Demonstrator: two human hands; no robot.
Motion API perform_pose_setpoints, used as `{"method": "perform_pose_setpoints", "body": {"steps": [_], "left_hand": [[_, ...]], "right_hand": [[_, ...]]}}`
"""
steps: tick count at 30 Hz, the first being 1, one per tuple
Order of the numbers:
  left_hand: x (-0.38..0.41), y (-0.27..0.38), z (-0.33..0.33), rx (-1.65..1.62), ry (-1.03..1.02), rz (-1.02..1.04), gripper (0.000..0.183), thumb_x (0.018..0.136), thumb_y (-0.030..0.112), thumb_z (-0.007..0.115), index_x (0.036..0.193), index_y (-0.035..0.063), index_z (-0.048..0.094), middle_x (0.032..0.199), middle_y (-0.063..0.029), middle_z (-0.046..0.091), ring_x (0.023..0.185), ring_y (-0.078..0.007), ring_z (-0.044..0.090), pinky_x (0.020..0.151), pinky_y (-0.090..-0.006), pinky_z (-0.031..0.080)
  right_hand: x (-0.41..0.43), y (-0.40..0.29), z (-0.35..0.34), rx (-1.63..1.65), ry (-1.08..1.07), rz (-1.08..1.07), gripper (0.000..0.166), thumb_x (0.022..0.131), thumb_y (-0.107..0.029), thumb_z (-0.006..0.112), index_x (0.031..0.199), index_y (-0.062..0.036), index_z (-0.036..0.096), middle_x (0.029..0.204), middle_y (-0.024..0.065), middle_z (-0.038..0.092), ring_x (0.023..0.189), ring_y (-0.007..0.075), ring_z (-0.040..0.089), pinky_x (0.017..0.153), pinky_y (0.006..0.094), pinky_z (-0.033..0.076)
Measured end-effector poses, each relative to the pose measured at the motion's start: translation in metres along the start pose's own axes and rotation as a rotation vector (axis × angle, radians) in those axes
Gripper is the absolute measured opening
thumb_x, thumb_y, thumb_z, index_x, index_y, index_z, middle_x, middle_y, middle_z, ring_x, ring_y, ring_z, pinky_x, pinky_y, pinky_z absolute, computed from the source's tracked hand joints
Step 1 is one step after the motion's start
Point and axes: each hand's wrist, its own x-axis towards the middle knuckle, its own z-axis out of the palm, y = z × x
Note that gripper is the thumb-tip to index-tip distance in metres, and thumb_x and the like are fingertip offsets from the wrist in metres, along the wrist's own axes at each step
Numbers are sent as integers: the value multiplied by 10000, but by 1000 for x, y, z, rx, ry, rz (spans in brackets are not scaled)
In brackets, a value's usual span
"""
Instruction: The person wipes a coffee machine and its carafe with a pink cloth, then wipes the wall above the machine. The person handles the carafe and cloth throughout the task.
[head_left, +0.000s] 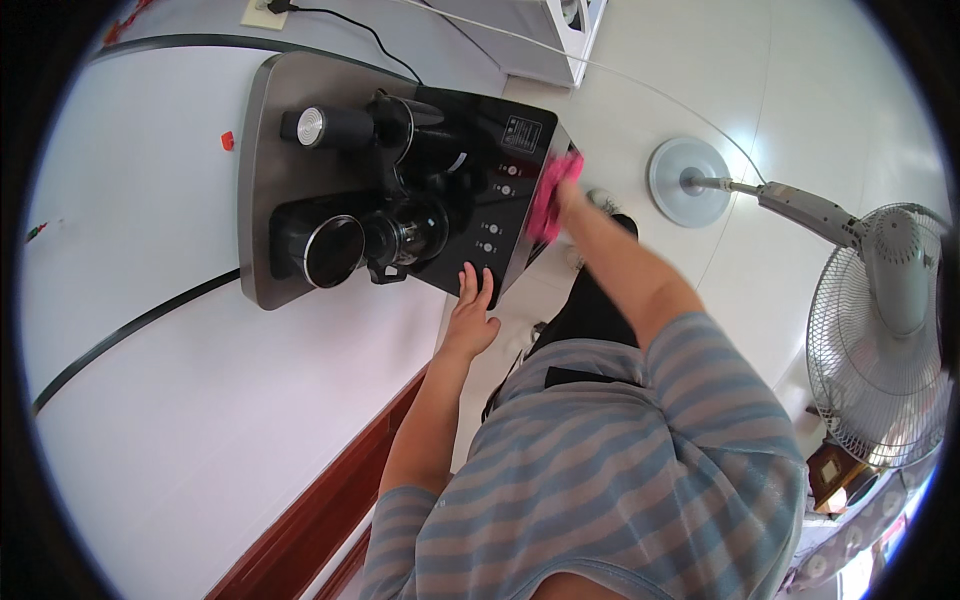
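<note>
A tea bar machine, or water dispenser, with a glossy black panel and a grey metallic top stands against the wall. My right hand holds a bright pink cloth against the machine's front, just below the panel's edge. The hand is blurred and the cloth covers much of its fingers. My left hand rests its spread fingertips on the panel's near corner, below the round buttons. A glass kettle and a dark pot sit in the machine's recess.
A grey standing fan with a round base is on the tiled floor at right. Its pale cord crosses above the floor. A black plug sits in a wall socket. A white cabinet stands beyond the machine.
</note>
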Motion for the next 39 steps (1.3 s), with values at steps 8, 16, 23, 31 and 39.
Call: {"method": "perform_pose_setpoints", "body": {"steps": [8, 16, 23, 31, 39], "left_hand": [[-1, -3, 6, -31, 40, 31, 917, 722, 43, 568, 1556, 143, 199, 1616, -232, -16, 1489, -417, 74, 1180, -406, 231], [-1, -5, 7, -15, 51, 17, 919, 716, 60, 598, 1549, 135, 216, 1611, -246, -4, 1485, -419, 95, 1178, -401, 244], [-2, -11, 12, -31, 70, 15, 924, 733, 76, 608, 1557, 154, 197, 1617, -229, -22, 1493, -396, 85, 1169, -384, 258], [-2, -16, 21, -106, 174, 38, 875, 730, 77, 597, 1538, 143, 270, 1624, -197, 38, 1491, -369, 132, 1172, -381, 264], [4, -29, 44, -408, 423, 69, 787, 759, 70, 588, 1504, 133, 345, 1607, -167, 185, 1483, -335, 188, 1146, -386, 314]], "right_hand": [[31, -120, 21, -35, -111, -420, 393, 999, -371, 479, 1289, -111, 529, 1109, 88, 648, 999, 253, 629, 852, 442, 530], [-10, 109, -40, 68, 12, 288, 483, 991, -476, 395, 1181, -113, 652, 1223, 98, 664, 1140, 288, 611, 1024, 513, 450], [-84, 49, 2, 35, -7, 332, 454, 1009, -445, 395, 1179, -107, 646, 1191, 99, 678, 1091, 294, 635, 1000, 492, 478], [-137, -124, 22, -215, -126, -412, 233, 901, -158, 617, 1108, -50, 628, 1009, 117, 682, 895, 256, 663, 828, 392, 548], [-207, -113, 103, -2035, 98, -1296, 612, 726, -262, 687, 1316, -137, 584, 1285, 223, 532, 1005, 432, 585, 896, 476, 499]]}}
